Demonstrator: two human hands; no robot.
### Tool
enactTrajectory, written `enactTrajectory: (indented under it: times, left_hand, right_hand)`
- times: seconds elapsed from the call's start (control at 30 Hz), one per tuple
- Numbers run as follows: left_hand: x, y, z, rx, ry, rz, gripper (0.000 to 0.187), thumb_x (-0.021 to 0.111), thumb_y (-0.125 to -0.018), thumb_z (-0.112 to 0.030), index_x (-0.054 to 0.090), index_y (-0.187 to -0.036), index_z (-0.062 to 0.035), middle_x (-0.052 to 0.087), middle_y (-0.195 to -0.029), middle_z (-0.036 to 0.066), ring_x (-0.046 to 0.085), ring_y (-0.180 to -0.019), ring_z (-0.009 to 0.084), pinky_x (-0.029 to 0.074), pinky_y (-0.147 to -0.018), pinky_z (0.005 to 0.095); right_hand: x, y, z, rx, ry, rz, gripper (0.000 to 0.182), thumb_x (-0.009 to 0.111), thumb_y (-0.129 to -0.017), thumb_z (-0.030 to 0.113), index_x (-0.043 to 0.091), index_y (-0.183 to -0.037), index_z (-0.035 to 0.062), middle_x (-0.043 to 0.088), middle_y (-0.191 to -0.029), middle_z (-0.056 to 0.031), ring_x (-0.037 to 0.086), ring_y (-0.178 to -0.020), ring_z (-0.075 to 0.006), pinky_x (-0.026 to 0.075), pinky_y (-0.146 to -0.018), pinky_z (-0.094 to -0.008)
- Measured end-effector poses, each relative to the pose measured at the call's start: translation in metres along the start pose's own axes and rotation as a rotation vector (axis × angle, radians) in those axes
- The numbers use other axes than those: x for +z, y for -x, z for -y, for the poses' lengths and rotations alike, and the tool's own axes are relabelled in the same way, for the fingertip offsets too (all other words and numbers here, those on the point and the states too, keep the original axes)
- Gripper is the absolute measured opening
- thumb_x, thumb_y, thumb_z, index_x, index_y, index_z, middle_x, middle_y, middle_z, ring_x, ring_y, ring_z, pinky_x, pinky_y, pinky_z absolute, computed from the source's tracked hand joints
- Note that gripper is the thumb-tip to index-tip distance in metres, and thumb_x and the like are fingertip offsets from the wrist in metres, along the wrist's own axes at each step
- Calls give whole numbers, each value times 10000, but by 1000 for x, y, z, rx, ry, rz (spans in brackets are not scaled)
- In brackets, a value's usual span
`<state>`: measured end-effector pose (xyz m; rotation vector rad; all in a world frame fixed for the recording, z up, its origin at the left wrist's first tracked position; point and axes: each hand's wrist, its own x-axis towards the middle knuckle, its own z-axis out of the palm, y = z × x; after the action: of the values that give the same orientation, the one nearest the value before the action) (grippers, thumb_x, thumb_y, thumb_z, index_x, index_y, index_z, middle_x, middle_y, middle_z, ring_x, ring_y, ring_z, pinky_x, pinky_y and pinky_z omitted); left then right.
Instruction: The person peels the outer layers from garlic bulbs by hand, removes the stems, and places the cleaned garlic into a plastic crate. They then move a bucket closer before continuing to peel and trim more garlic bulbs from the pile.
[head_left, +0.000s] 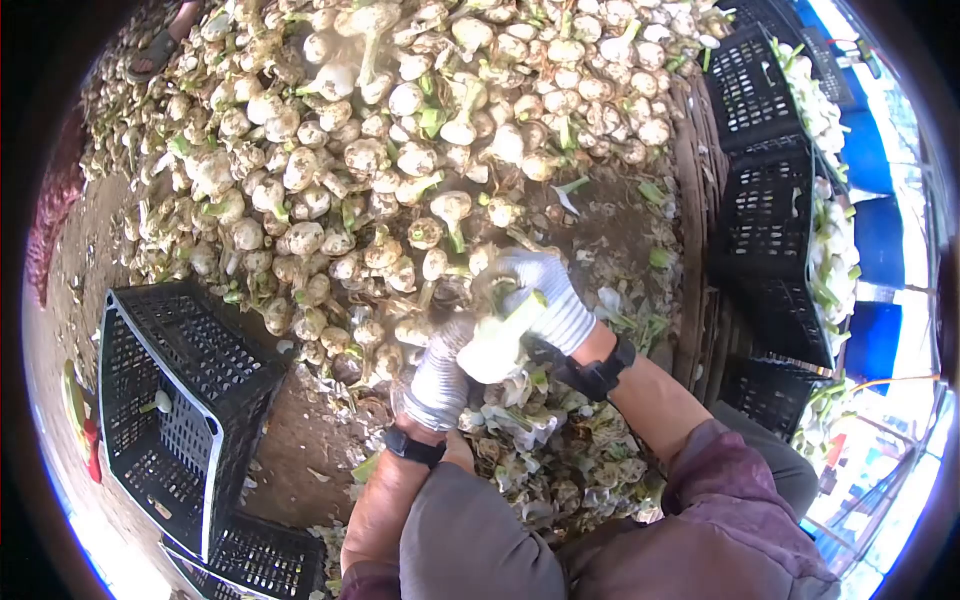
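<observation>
My left hand [440, 375], in a striped whitish glove with a black band at the wrist, reaches to the lower edge of the garlic heap. Its fingertips are dirty and smeared by motion, so their grip does not show. A clean white garlic bulb [492, 352] with a thick green stem lies between my hands. The stem crosses in front of my right hand [545, 300], which is gloved alike and looks closed at the stem; its fingertips are partly hidden. Dirty garlic bulbs [452, 207] with roots and short stems lie just beyond both hands.
Peelings and leaves [560, 450] pile up below my hands, between my legs. A black crate [180, 400] lies tipped at the left, with another crate [265, 555] beneath. Black crates [760, 220] of white garlic line the right side beside wooden boards [695, 200].
</observation>
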<state>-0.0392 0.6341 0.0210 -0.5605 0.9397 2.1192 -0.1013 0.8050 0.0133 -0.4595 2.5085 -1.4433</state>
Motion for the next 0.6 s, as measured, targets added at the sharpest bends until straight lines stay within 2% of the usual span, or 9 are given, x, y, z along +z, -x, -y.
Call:
enactTrajectory:
  times: [0.07, 0.1, 0.17, 0.2, 0.3, 0.33, 0.43, 0.57, 0.6]
  left_hand:
    - [-3, -7, 5, 8, 168, 1, 606, 538, -815, -566, 554, -1096, -30, 644, -864, 112, 626, -674, 204, 514, -564, 312]
    - [-1, -13, 3, 35, 317, -2, 591, 534, -827, -544, 544, -1114, -27, 643, -892, 112, 628, -713, 214, 523, -624, 331]
    - [-6, -13, -3, -35, 381, -15, 561, 546, -836, -495, 523, -1145, -27, 637, -925, 112, 623, -753, 231, 519, -683, 350]
    - [3, -11, -6, 38, 389, -10, 566, 548, -833, -494, 517, -1153, -28, 636, -920, 112, 624, -742, 234, 521, -673, 352]
    - [-4, -16, 0, 44, 383, 169, 555, 584, -822, -460, 516, -1160, -25, 632, -912, 110, 622, -709, 243, 521, -626, 345]
    - [-2, -17, 0, 52, 386, 142, 540, 604, -814, -437, 522, -1153, -25, 632, -907, 108, 619, -698, 244, 521, -613, 339]
    - [7, -12, -4, 45, 406, 57, 516, 661, -782, -383, 537, -1126, -18, 632, -902, 103, 614, -675, 246, 519, -561, 318]
    - [3, -1, -3, 74, 391, -37, 490, 644, -754, -280, 524, -1137, 2, 631, -905, 122, 618, -691, 235, 514, -528, 304]
    - [1, 2, -3, 103, 352, -62, 490, 622, -751, -247, 512, -1153, 12, 627, -898, 131, 616, -710, 222, 513, -540, 290]
  right_hand:
    - [-6, -4, -10, 253, -559, 188, 272, 717, -650, 5, 668, -907, 77, 666, -924, -77, 638, -783, -174, 513, -711, -283]
    - [-5, -7, 7, 349, -363, 15, 393, 677, -689, -34, 630, -1058, 93, 656, -911, -68, 622, -749, -157, 518, -688, -282]
    - [-20, 5, -21, 523, -425, 29, 529, 663, -724, -28, 528, -1221, 89, 610, -816, -55, 589, -705, -140, 510, -638, -256]
    - [-27, 0, -22, 543, -1121, 108, 618, 695, -742, 43, 431, -1302, 35, 532, -752, -17, 542, -669, -120, 483, -599, -220]
    - [-31, 23, 12, 572, -848, 98, 630, 725, -749, 111, 422, -1283, -32, 468, -715, 15, 514, -674, -110, 461, -590, -209]
    - [-11, 11, 8, 667, -984, 48, 608, 735, -742, 99, 437, -1248, -61, 522, -785, -3, 522, -706, -103, 465, -591, -212]
    - [-14, 32, 35, 506, -498, 25, 343, 731, -735, 85, 579, -1027, -12, 611, -885, -36, 575, -753, -110, 492, -622, -234]
    - [-12, 34, 33, 599, -603, 53, 195, 703, -728, 71, 617, -890, 5, 619, -768, -45, 579, -664, -124, 496, -600, -270]
    - [-11, 34, 28, 388, -410, 3, 163, 687, -720, 64, 618, -856, 7, 615, -730, -69, 581, -627, -145, 491, -582, -284]
